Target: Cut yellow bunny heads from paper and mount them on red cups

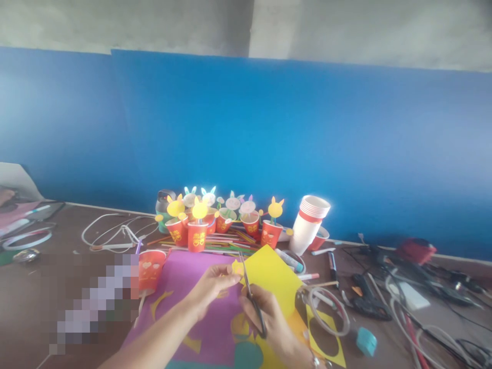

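Observation:
My left hand pinches a small yellow paper piece between thumb and fingers. In my right hand is a pair of scissors, blades pointing up and away, right beside the yellow piece. Whether the blades touch the paper cannot be made out. Beneath both hands lie a purple sheet and a yellow sheet, with yellow offcuts on the purple one. A yellow piece with a round hole lies to the right of my right wrist.
Red paper cups with paper animal heads on sticks stand at the back, near a stack of white cups. Another red cup is at left. Cables, a marker, a glue gun and a teal block lie at right.

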A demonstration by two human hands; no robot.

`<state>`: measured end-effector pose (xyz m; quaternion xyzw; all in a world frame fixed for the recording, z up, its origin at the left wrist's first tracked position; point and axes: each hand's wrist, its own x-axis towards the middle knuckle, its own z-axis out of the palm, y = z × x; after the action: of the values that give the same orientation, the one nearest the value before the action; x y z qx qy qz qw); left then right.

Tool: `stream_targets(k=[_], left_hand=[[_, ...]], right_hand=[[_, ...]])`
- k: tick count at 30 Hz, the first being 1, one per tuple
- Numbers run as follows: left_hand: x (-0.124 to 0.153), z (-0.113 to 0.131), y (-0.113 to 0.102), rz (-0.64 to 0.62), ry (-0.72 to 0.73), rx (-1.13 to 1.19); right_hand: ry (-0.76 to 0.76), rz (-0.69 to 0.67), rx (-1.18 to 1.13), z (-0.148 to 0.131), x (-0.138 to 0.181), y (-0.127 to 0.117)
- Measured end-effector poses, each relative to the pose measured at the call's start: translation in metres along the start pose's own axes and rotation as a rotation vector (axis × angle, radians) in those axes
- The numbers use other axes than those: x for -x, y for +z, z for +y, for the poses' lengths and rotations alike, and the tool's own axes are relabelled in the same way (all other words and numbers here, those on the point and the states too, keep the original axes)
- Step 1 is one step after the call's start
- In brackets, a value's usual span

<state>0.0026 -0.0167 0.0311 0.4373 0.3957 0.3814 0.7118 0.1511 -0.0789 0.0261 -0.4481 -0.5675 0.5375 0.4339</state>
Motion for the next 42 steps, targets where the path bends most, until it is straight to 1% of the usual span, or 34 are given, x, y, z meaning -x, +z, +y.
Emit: stream_targets(k=[6, 12, 21, 27, 31, 38, 42], left_hand=[[-0.001, -0.002, -0.004, -0.017, 0.024, -0.002], [-0.006, -0.006, -0.006, -0.005, 0.029, 0.003], [0.001, 0.003, -0.007, -0.069, 0.043, -0.019], [0.003, 0.009, -0.005, -0.054, 0.061, -0.029], [0.007, 0.013, -0.002, -0.054, 0.042, -0.012], [0.007, 0.013, -0.003, -0.053, 0.043, 0.000], [0.008, 0.014, -0.003, -0.031, 0.052, 0.016]], right_hand=[[-0.017, -0.007, 0.021, 0.005, 0.001, -0.002], [-0.027, -0.024, 0.024, 0.003, 0.001, -0.002], [-0.009, -0.038, 0.059, 0.005, 0.001, -0.003], [-0.003, -0.031, 0.069, 0.006, -0.001, -0.003], [-0.004, -0.039, 0.052, 0.007, -0.001, -0.003], [0.015, -0.037, 0.069, 0.013, -0.001, -0.005], [0.014, -0.041, 0.078, 0.016, -0.002, -0.006]])
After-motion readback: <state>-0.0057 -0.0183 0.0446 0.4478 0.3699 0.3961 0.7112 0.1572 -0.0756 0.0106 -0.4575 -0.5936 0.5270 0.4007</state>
